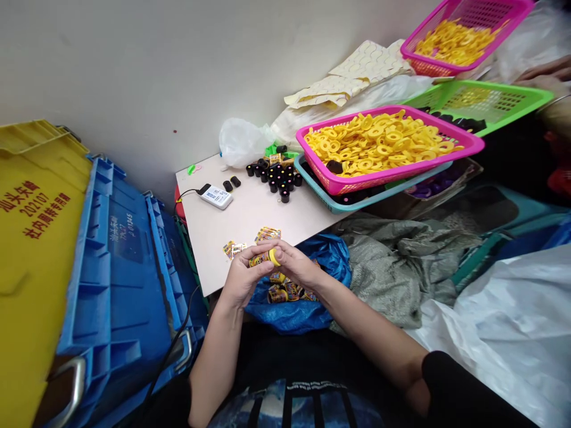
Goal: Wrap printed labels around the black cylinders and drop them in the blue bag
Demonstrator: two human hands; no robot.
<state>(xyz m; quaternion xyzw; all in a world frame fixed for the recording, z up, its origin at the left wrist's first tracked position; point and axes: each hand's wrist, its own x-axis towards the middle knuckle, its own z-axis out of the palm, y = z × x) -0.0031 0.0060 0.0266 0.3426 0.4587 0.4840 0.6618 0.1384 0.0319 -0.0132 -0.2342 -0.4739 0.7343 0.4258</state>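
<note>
My left hand (pixel 243 276) and my right hand (pixel 297 264) meet above the front edge of a pale table (pixel 267 220). Between them is a small labelled bottle (pixel 261 259) with a yellow ring or cap (pixel 275 257) at its end. The left fingers wrap its body, and the right fingers press near the yellow end. More labelled bottles (pixel 279 291) lie below my hands on a blue plastic bag (pixel 297 303). A few loose labelled pieces (pixel 267 235) lie on the table just ahead. Several black bottles (pixel 276 178) stand farther back.
A magenta basket (pixel 379 145) of yellow rings rests on a teal tray (pixel 325 184). Behind it are a green basket (pixel 482 101) and another magenta basket (pixel 455 41). Blue (pixel 120 267) and yellow (pixel 35 238) crates fill the left. A co-worker's hand (pixel 539 74) shows top right.
</note>
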